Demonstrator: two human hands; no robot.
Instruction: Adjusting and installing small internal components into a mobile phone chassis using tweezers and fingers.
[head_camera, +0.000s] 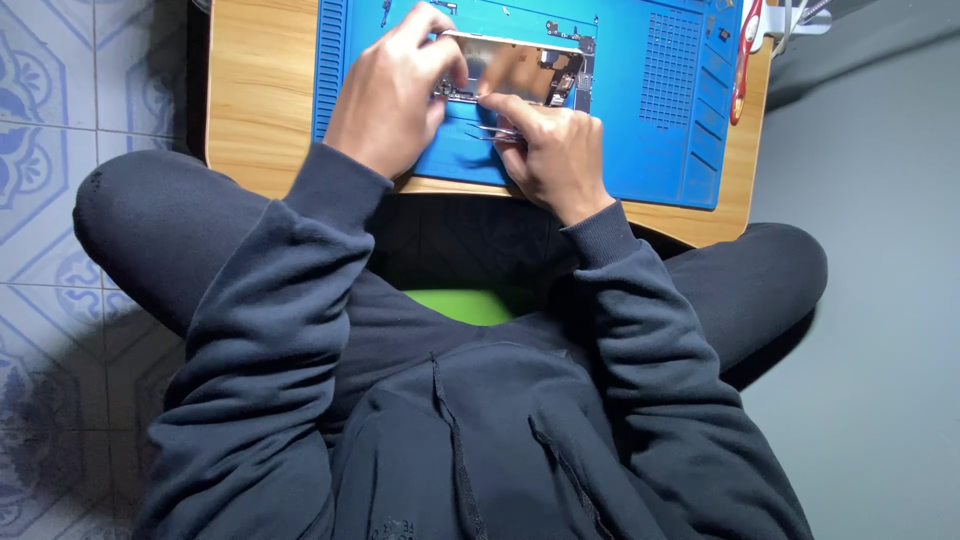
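Opened phone (520, 68) long axis left-right; left hand (392, 95) grips it; right hand (552, 150) pinches tweezers (497, 131).

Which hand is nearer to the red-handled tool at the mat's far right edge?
Right. The right hand, holding tweezers, is at the opened phone, closer to the red-handled tool; the left hand sits farther left.

We count two hands (395, 95) (550, 150) and one opened phone (515, 70). We see one blue mat (650, 110) on one wooden desk (260, 90), plus one pair of tweezers (495, 131).
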